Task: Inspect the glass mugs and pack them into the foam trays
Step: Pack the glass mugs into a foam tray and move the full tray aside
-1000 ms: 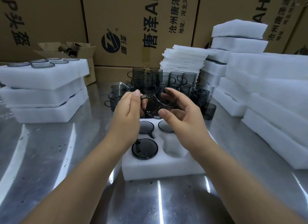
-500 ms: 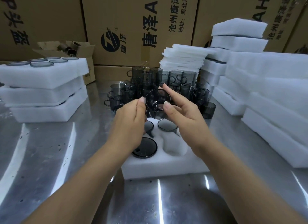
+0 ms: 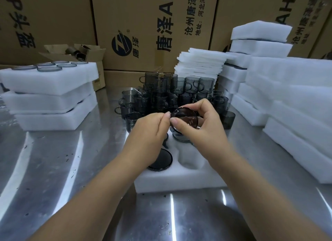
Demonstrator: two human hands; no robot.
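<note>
I see one smoky glass mug (image 3: 186,120) held tilted just above the foam tray (image 3: 179,180) on the bench (image 3: 71,169). The left hand (image 3: 150,131) pinches its rim; the right hand (image 3: 203,128) curls round its body.

Head camera, forward-down, close in
</note>
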